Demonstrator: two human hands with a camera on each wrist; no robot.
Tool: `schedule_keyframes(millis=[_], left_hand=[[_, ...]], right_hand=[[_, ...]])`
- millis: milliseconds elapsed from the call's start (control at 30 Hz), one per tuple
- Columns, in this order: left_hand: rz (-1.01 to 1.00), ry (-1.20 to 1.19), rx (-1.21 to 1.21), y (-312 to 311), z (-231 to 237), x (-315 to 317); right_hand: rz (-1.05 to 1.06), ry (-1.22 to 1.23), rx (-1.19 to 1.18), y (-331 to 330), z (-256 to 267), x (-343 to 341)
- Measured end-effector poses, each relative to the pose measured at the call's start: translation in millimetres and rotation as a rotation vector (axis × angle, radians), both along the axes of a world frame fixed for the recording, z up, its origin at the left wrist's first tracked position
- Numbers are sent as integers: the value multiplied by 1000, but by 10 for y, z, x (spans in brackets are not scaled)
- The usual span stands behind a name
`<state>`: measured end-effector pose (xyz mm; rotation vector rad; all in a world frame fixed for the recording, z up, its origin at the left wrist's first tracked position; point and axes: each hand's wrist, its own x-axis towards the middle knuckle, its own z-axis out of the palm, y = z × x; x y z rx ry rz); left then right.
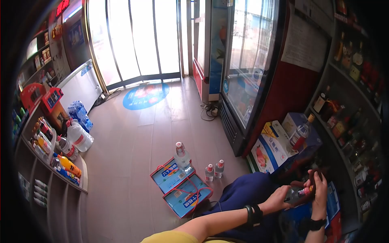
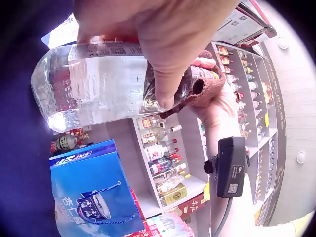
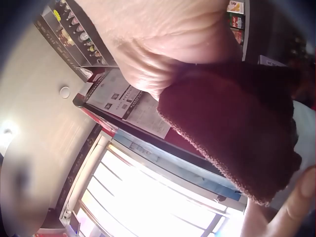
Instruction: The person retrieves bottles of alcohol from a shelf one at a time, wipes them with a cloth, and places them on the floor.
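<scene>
A clear glass bottle (image 1: 292, 196) lies sideways between the two hands at the lower right; in the left wrist view the bottle (image 2: 103, 84) fills the upper left. The left hand (image 1: 277, 199) grips it, its thumb pressed along the glass near the shoulder in the left wrist view. A dark red-brown cloth (image 3: 222, 123) covers the right palm. With that cloth, the right hand (image 1: 320, 194) holds the bottle's neck end, where a colourful label shows. The right fingertips are mostly hidden behind the cloth.
Blue gift boxes (image 1: 170, 177) lie on the floor, a large bottle (image 1: 183, 158) standing at them and two small bottles (image 1: 219, 169) to their right. A glass-door fridge (image 1: 247, 77), cartons (image 1: 270, 149) and bottle shelves (image 1: 344, 77) line the right side. Another shelf (image 1: 52, 178) stands left.
</scene>
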<state>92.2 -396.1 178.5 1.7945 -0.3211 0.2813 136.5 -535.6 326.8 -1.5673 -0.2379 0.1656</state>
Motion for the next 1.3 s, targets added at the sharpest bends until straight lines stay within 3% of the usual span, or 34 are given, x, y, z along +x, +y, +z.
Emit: schedule_keyframes(millis=[133, 233, 367, 467, 633, 767, 833, 933, 1100, 1167, 1233, 1300], left_hand=[[87, -109, 18, 30, -185, 43], [8, -138, 17, 169, -70, 2], [43, -85, -14, 211, -69, -60], [16, 23, -17, 243, -35, -100], [1, 87, -44, 246, -81, -9], [22, 121, -87, 231, -9, 48], [40, 130, -130, 226, -66, 88], [22, 211, -201, 216, -61, 158], [-73, 343, -349, 178, 26, 192], [-98, 341, -323, 138, 5, 172], [-91, 246, -424, 101, -37, 178], [-131, 314, -523, 129, 15, 166]], right_hand=[[112, 33, 7, 0, -64, 118], [99, 51, -54, 116, 35, 60], [210, 251, 244, 116, -131, 123], [174, 245, 429, 183, -390, 53], [87, -33, 336, 173, -799, 1], [-48, -36, 296, 85, -1212, -148], [-176, -200, 231, 81, -1306, -278], [-158, -222, 125, 22, -1431, -402], [-89, -290, 130, 106, -843, -169], [-73, -283, 167, 116, -837, 67], [-54, -283, 200, 114, -901, 126], [-38, -281, 170, 98, -1066, 98]])
